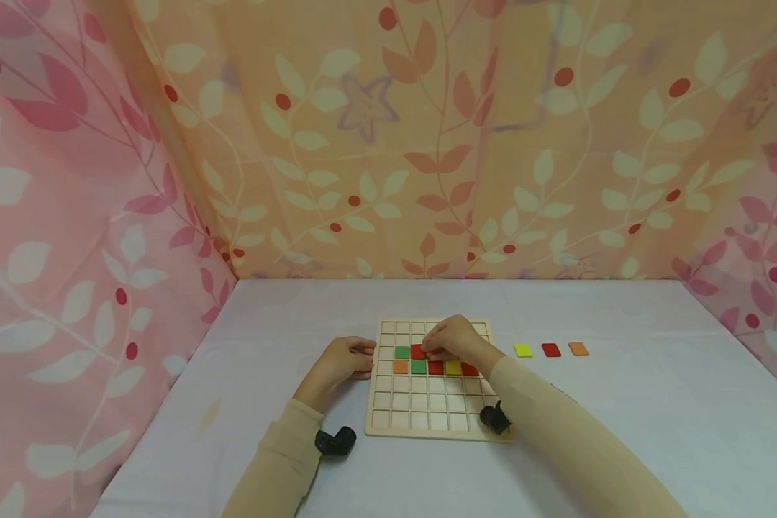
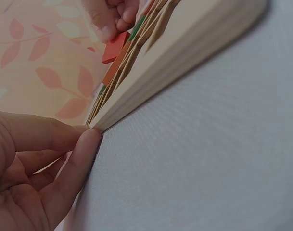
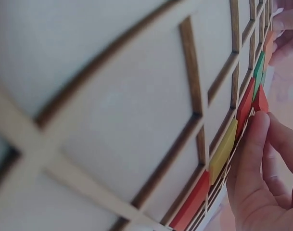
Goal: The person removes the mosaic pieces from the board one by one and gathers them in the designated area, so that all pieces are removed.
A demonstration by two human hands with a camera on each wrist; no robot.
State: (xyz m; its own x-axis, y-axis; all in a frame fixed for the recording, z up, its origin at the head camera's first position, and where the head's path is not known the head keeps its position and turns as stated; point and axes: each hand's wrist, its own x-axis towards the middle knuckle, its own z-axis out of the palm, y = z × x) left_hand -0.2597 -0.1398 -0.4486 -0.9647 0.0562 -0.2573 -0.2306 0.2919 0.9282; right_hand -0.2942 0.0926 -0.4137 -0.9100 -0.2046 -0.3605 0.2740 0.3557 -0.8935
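A wooden grid board point(image 1: 411, 401) lies on the white table. My right hand point(image 1: 456, 338) pinches a red square tile point(image 3: 261, 98) by its edge, over the row that has a green tile point(image 1: 402, 352) at its left. In the left wrist view that red tile point(image 2: 115, 48) looks tilted. One row nearer sit an orange tile point(image 1: 401, 367), a second green tile point(image 1: 418, 367), a red one, a yellow tile point(image 1: 452, 367) and another red one, partly under the right hand. At the board's left edge, thumb and finger of my left hand point(image 2: 45, 163) pinch the rim.
Right of the board, a loose yellow tile point(image 1: 523, 350), a red tile point(image 1: 551, 350) and an orange tile point(image 1: 578, 349) lie in a row. Black devices sit at the left wrist point(image 1: 335, 441) and right wrist point(image 1: 495, 417). Leaf-patterned curtains point(image 1: 362, 180) enclose the table.
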